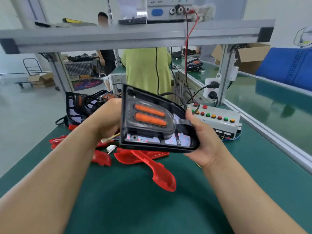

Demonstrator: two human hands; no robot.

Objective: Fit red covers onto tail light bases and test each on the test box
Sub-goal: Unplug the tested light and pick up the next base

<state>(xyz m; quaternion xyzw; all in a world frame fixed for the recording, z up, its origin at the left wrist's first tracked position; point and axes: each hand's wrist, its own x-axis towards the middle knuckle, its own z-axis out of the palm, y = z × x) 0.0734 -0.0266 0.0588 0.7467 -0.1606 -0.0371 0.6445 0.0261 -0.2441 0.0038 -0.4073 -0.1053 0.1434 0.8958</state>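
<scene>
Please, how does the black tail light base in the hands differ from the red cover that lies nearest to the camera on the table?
The tail light base is black with two orange bars; the red cover is plain red. The base is held up by the left hand and the right hand; the cover lies on the green table, untouched. Both have one rounded end.

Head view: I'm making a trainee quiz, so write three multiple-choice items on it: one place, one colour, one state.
1. The test box sits: A) right of the held tail light base; B) on the top shelf; C) left of the base.
2. The loose covers are: A) blue; B) red; C) clear.
3. The held base is: A) covered; B) uncovered; C) lying on the table.
Answers: 1 A, it stands beyond the right hand; 2 B, all are red; 3 B, its orange strips show bare.
</scene>
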